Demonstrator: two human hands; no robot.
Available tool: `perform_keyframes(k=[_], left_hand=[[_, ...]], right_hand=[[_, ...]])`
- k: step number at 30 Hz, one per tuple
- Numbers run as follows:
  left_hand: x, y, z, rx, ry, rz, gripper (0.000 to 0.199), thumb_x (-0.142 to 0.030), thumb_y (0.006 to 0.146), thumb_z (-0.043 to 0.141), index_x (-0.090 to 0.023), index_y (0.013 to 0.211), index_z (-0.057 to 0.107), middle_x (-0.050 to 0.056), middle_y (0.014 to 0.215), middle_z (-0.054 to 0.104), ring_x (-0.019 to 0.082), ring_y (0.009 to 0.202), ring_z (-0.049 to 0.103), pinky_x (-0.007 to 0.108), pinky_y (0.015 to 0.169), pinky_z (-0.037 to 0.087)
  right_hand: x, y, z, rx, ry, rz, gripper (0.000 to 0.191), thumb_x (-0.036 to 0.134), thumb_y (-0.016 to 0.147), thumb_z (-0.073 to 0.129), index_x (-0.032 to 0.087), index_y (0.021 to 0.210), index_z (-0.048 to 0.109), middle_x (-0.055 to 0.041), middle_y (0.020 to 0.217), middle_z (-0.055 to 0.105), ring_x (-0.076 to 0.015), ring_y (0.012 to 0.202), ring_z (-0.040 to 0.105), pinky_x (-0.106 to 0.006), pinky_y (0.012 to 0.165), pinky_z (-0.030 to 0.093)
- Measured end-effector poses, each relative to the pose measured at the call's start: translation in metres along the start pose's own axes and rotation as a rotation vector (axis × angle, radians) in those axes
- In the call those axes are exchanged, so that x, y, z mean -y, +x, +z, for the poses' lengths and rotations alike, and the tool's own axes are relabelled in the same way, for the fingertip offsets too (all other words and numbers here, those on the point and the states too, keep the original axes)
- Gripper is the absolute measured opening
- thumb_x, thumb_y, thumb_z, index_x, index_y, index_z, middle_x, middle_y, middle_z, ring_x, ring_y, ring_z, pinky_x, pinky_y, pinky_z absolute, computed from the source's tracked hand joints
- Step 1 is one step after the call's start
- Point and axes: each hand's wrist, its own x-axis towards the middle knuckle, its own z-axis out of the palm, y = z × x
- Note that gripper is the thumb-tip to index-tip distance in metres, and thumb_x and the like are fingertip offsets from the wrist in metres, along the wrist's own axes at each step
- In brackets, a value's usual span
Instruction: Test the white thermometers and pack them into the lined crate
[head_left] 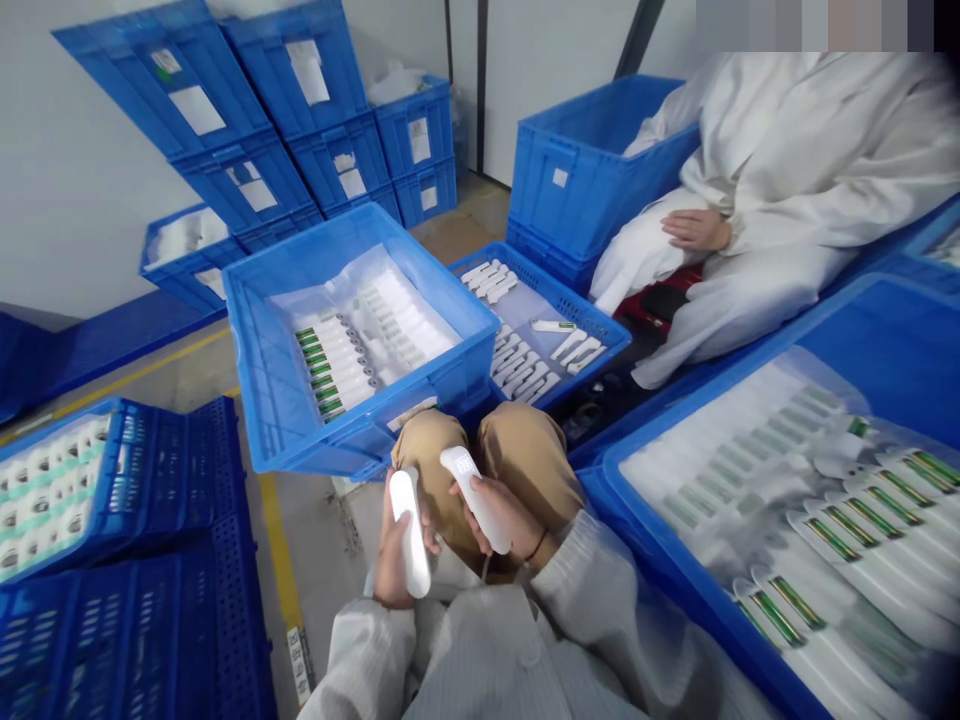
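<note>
My left hand (pixel 394 555) grips a white handheld device (pixel 411 530), long and rounded, held upright over my knees. In my right hand (pixel 504 515) is a second white device (pixel 472 495) tilted to the left, its top end showing a small lit display. Both hands sit close together above my tan trousers (pixel 525 450). Directly ahead stands a blue crate (pixel 285 400) with rows of white devices with green circuit boards (pixel 330 370) on a plastic sheet.
A blue crate (pixel 885 340) full of open devices is at my right. A flat tray (pixel 600 335) with white parts lies beyond my knees. A person in a white coat (pixel 787 200) sits at the back right. Stacked blue crates (pixel 247 110) lean on the wall; a lidded crate (pixel 150 560) lies left.
</note>
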Motion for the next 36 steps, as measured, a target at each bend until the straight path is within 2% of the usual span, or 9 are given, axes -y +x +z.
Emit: perform_keyframes(k=[9, 13, 16, 18, 21, 23, 26, 29, 36], left_hand=[[0.006, 0.01, -0.02, 0.049, -0.173, -0.034, 0.09, -0.027, 0.074, 0.07, -0.033, 0.148, 0.017, -0.004, 0.068, 0.05, 0.007, 0.048, 0.044, 0.014, 0.044, 0.042], [0.004, 0.008, -0.016, 0.056, -0.135, -0.03, 0.093, -0.028, 0.075, 0.069, -0.03, 0.149, 0.013, -0.004, 0.068, 0.052, 0.007, 0.048, 0.046, 0.017, 0.046, 0.044], [0.003, 0.005, -0.007, 0.053, 0.011, -0.057, 0.091, -0.031, 0.079, 0.066, -0.031, 0.15, 0.009, -0.003, 0.07, 0.058, 0.011, 0.053, 0.055, 0.023, 0.054, 0.05], [0.004, 0.004, -0.002, 0.04, 0.133, -0.063, 0.087, -0.033, 0.08, 0.064, -0.03, 0.15, 0.012, 0.0, 0.079, 0.064, 0.015, 0.061, 0.062, 0.028, 0.06, 0.053], [0.008, 0.007, 0.0, -0.016, 0.317, -0.008, 0.08, -0.038, 0.08, 0.063, -0.028, 0.149, 0.023, 0.007, 0.118, 0.063, 0.02, 0.082, 0.067, 0.033, 0.076, 0.054], [0.01, 0.01, -0.002, -0.044, 0.436, 0.076, 0.072, -0.039, 0.082, 0.06, -0.027, 0.146, 0.031, 0.006, 0.142, 0.048, 0.024, 0.11, 0.06, 0.033, 0.093, 0.049], [0.011, 0.012, -0.005, -0.022, 0.543, 0.183, 0.064, -0.035, 0.084, 0.056, -0.023, 0.144, 0.036, 0.001, 0.152, 0.034, 0.021, 0.14, 0.028, 0.029, 0.112, 0.028], [0.01, 0.012, -0.005, -0.002, 0.544, 0.197, 0.061, -0.031, 0.086, 0.054, -0.024, 0.144, 0.035, -0.001, 0.153, 0.032, 0.017, 0.144, 0.015, 0.027, 0.117, 0.017], [0.009, 0.012, -0.004, -0.008, 0.494, 0.197, 0.059, -0.03, 0.085, 0.057, -0.025, 0.142, 0.04, -0.001, 0.152, 0.034, 0.021, 0.145, 0.014, 0.033, 0.118, 0.014]], right_hand=[[0.0, -0.001, -0.003, 0.01, 0.016, 0.031, 0.049, 0.059, 0.083, 0.048, 0.015, 0.102, 0.058, 0.0037, 0.051, 0.053, -0.0095, 0.03, 0.046, -0.019, 0.029, 0.032], [0.002, -0.002, 0.0, -0.006, -0.006, 0.049, 0.047, 0.058, 0.083, 0.048, 0.016, 0.1, 0.058, 0.0035, 0.051, 0.052, -0.0104, 0.031, 0.046, -0.021, 0.03, 0.032], [0.001, -0.003, 0.003, -0.043, -0.093, 0.039, 0.042, 0.055, 0.078, 0.057, 0.017, 0.097, 0.054, 0.0046, 0.05, 0.053, -0.0116, 0.031, 0.047, -0.022, 0.029, 0.032], [0.001, -0.004, 0.005, -0.058, -0.172, 0.014, 0.041, 0.051, 0.076, 0.063, 0.017, 0.096, 0.052, 0.0056, 0.049, 0.053, -0.0113, 0.031, 0.046, -0.021, 0.029, 0.033], [0.0, -0.005, 0.007, -0.055, -0.263, 0.023, 0.042, 0.05, 0.075, 0.065, 0.018, 0.098, 0.051, 0.0052, 0.049, 0.055, -0.0116, 0.032, 0.047, -0.021, 0.03, 0.036], [0.0, -0.005, 0.007, -0.057, -0.286, 0.034, 0.042, 0.051, 0.076, 0.064, 0.018, 0.099, 0.051, 0.0046, 0.051, 0.057, -0.0116, 0.032, 0.048, -0.022, 0.03, 0.035], [-0.001, -0.005, 0.007, -0.065, -0.285, 0.022, 0.041, 0.051, 0.077, 0.063, 0.019, 0.102, 0.051, 0.0042, 0.053, 0.058, -0.0106, 0.031, 0.047, -0.022, 0.03, 0.034], [-0.003, -0.004, 0.007, -0.074, -0.291, 0.015, 0.04, 0.051, 0.078, 0.063, 0.02, 0.1, 0.052, 0.0036, 0.05, 0.057, -0.0112, 0.031, 0.046, -0.023, 0.03, 0.033], [-0.004, -0.004, 0.008, -0.079, -0.307, -0.006, 0.036, 0.05, 0.079, 0.063, 0.021, 0.097, 0.052, 0.0037, 0.049, 0.056, -0.0117, 0.031, 0.045, -0.024, 0.031, 0.034]])
